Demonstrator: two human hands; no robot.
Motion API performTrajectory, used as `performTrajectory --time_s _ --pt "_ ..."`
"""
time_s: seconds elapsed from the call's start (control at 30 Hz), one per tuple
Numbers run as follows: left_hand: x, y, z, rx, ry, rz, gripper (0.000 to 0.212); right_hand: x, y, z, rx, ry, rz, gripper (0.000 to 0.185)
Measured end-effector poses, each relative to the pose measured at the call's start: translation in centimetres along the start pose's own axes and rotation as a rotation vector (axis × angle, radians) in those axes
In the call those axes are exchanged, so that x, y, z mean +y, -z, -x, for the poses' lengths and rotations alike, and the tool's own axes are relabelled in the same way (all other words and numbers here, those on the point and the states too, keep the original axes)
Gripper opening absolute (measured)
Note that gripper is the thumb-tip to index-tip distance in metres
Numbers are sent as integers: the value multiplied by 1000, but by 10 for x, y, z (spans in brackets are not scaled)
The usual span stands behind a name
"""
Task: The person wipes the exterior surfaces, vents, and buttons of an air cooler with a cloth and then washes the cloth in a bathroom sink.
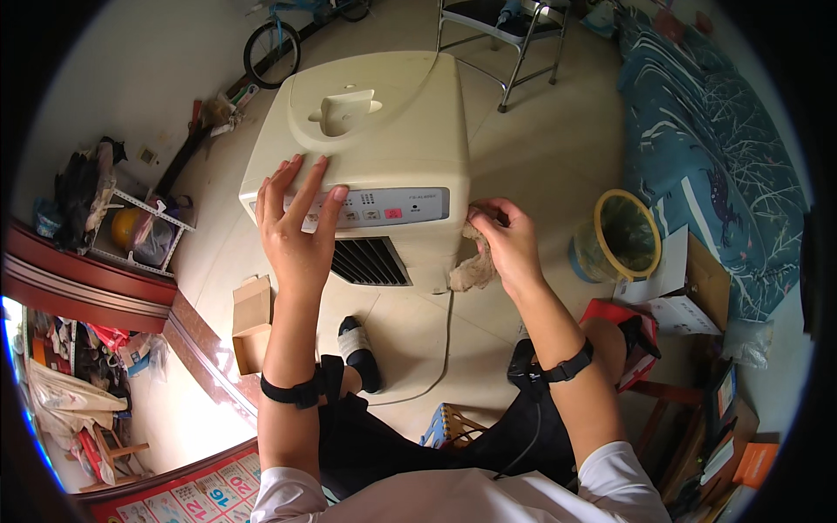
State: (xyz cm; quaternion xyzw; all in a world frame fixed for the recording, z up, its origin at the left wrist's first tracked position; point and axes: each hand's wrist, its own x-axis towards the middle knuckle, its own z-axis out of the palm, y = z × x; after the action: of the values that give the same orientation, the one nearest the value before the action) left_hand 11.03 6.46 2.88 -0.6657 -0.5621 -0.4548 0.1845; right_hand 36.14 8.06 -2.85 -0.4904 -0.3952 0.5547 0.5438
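Observation:
Before me stands a cream-coloured portable air cooler [399,160], with a recessed hollow in its top and a grey control panel [428,204] on the near face. My left hand [297,219] rests spread on the panel and the top's near edge, holding nothing. A dark louvred vent [371,261] shows below that panel. At the cooler's right side, my right hand [507,245] grips a crumpled beige cloth [474,273] against the casing near the front corner. Part of the cloth is hidden behind my fingers.
A power cord [448,346] runs over the floor between my feet. An open cardboard box [252,320] lies left. To the right are a yellow-rimmed bin [628,235], a white carton [680,307] and a teal-covered sofa [680,150]. A metal-legged chair [516,49] stands behind.

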Motion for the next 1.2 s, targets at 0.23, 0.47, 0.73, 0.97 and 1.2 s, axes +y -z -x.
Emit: performTrajectory --time_s 0.23,0.47,0.73,0.97,1.2 --pt "-1 0 2 -34 5 -12 35 2 18 -6 -153 -181 -95 14" --pt "-1 0 3 -43 11 -26 35 6 19 -5 -147 -185 -80 11" --pt "-1 1 3 -41 12 -9 35 14 12 -7 -76 -166 -192 13" --pt "0 -1 2 16 -9 15 34 3 6 7 -45 -144 -137 13" --pt "-1 0 3 -29 4 -4 34 5 -3 20 26 -93 -78 16"
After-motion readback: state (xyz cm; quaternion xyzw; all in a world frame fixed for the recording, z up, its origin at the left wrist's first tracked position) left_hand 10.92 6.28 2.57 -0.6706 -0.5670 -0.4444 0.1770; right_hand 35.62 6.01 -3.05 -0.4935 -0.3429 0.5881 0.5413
